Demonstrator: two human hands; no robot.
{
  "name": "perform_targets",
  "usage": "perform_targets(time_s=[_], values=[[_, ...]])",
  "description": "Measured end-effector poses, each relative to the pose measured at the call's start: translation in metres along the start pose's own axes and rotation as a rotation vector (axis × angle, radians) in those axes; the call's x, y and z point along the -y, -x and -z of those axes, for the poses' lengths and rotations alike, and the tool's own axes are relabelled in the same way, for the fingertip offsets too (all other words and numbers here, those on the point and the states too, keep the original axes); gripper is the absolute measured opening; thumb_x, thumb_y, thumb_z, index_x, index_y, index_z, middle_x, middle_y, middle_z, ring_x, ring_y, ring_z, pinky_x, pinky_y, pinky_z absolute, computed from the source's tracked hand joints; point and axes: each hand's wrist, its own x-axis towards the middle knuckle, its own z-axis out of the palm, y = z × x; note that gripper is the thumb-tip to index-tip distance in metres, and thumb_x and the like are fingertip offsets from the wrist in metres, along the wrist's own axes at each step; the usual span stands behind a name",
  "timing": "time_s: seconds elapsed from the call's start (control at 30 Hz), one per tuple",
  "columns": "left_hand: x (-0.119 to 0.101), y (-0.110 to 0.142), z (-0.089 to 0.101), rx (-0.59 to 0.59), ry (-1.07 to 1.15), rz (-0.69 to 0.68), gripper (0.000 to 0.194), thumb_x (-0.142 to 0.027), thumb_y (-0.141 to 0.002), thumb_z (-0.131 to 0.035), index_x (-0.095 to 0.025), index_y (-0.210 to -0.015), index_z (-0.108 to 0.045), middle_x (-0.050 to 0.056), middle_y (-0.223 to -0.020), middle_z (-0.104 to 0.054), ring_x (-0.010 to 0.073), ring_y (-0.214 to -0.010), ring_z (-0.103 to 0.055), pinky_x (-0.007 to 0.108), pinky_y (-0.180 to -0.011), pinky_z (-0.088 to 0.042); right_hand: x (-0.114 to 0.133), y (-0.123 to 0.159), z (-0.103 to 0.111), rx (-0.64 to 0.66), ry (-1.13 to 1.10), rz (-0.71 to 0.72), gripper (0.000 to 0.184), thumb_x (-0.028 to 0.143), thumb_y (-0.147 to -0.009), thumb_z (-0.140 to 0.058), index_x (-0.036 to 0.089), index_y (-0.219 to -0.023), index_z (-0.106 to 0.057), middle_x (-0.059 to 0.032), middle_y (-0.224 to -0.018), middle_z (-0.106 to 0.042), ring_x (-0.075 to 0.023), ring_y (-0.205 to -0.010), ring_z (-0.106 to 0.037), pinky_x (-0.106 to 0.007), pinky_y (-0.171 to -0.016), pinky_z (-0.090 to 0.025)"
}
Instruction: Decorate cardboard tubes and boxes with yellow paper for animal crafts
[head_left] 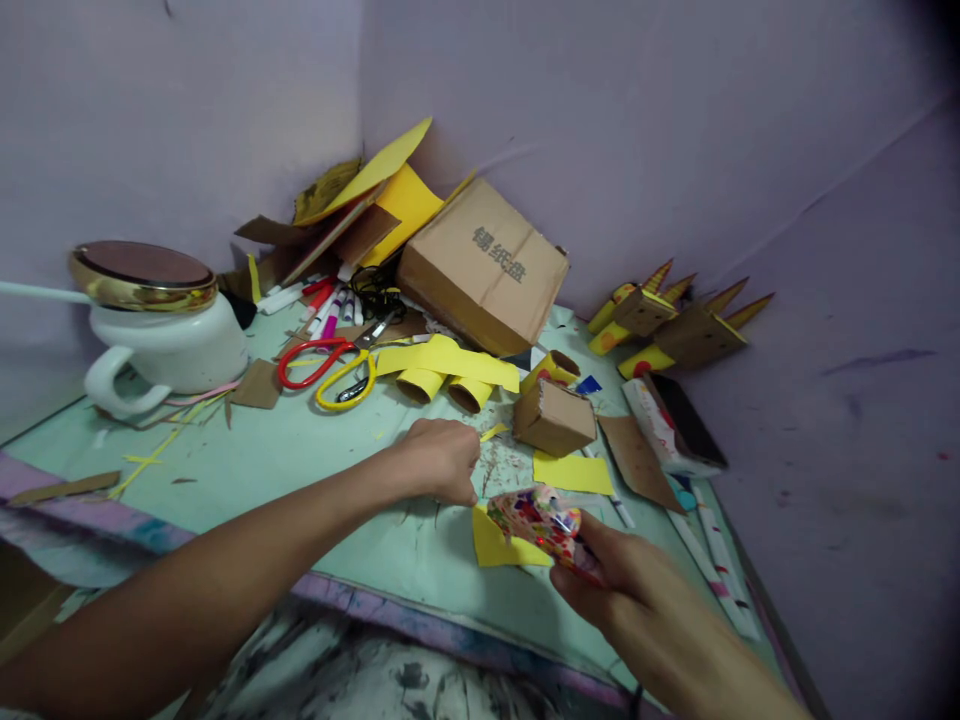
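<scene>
My left hand (442, 458) is closed in a loose fist low over the table, its fingertips turned away so that anything in them is hidden. My right hand (619, 570) is wrapped round a glue gun (536, 522) with a colourful pattern, its front pointing left towards my left hand. Under the glue gun lies a yellow paper piece (491, 540). Another yellow paper strip (574, 473) rests just behind, beside a small cardboard box (555, 418). Beyond my left hand are yellow-covered cardboard tubes (420, 384) with a long yellow strip (450, 362) across them.
Red-and-yellow-handled scissors (346, 390) lie left of the tubes. A white mug (172, 340) with a round gold-rimmed object on top stands at left. Behind are a large cardboard box (487, 265) and markers (330, 315). Spiked cardboard figures (686, 335) lean by the right wall.
</scene>
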Motion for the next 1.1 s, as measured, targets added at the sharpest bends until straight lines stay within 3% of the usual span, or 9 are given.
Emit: perform_targets(time_s=[0.47, 0.63, 1.1], values=[[0.0, 0.0, 0.0, -0.002, 0.002, -0.003, 0.019, -0.036, -0.056, -0.063, -0.02, -0.066, -0.065, 0.009, -0.074, -0.07, 0.0281, -0.071, -0.064, 0.033, -0.054, -0.045, 0.009, -0.008, -0.009, -0.007, 0.088, 0.016, 0.01, 0.02, -0.078, -0.044, 0.022, -0.081, -0.054, -0.0023, -0.071, -0.063, -0.0202, -0.065, -0.056, -0.026, -0.055, -0.031], [0.0, 0.0, 0.0, -0.003, 0.006, -0.003, 0.019, -0.036, -0.055, -0.063, -0.021, -0.066, -0.065, 0.008, -0.073, -0.07, 0.0273, -0.07, -0.064, 0.032, -0.053, -0.044, 0.006, -0.008, -0.008, 0.011, 0.051, -0.007, 0.013, 0.02, -0.078, -0.044, 0.022, -0.084, -0.055, -0.0029, -0.075, -0.065, -0.0208, -0.069, -0.057, -0.026, -0.057, -0.033], [0.003, -0.002, -0.003, -0.011, 0.016, -0.004, 0.014, -0.032, -0.054, -0.061, -0.022, -0.062, -0.064, 0.005, -0.066, -0.068, 0.0231, -0.063, -0.061, 0.028, -0.047, -0.037, -0.054, 0.001, -0.006, -0.096, -0.108, -0.055, 0.026, 0.036, -0.08, -0.044, 0.02, -0.093, -0.06, -0.0049, -0.08, -0.067, -0.025, -0.075, -0.06, -0.028, -0.06, -0.042]])
